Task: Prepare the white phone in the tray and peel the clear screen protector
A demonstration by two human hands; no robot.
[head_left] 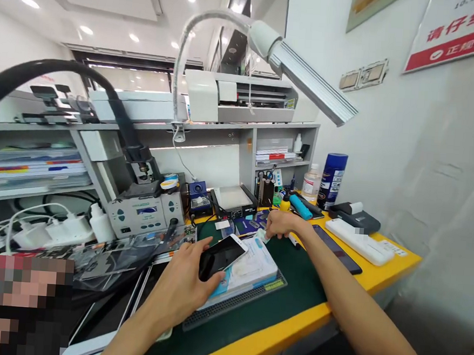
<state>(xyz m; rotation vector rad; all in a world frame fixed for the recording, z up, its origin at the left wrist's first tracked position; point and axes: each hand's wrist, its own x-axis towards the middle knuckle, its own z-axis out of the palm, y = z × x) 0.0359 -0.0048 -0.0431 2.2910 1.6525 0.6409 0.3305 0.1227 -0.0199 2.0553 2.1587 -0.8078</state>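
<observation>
My left hand [183, 282] is wrapped round a white smartphone [221, 255] with a dark screen, holding it tilted just above a white and blue packet [250, 270] on the green work mat [294, 289]. My right hand [282, 224] reaches forward to the far edge of the mat. Its fingers are curled down over small items beside a small white piece [262, 234]; what they hold, if anything, I cannot make out.
A soldering station [145, 211], a hot plate [235, 199], a blue spray can [332, 181], bottles and tools crowd the back of the yellow-edged bench [385, 269]. A dark phone [337, 249] and white keyboard-like unit [358, 241] lie right. A lamp [304, 79] hangs overhead. Cables and chargers sit left.
</observation>
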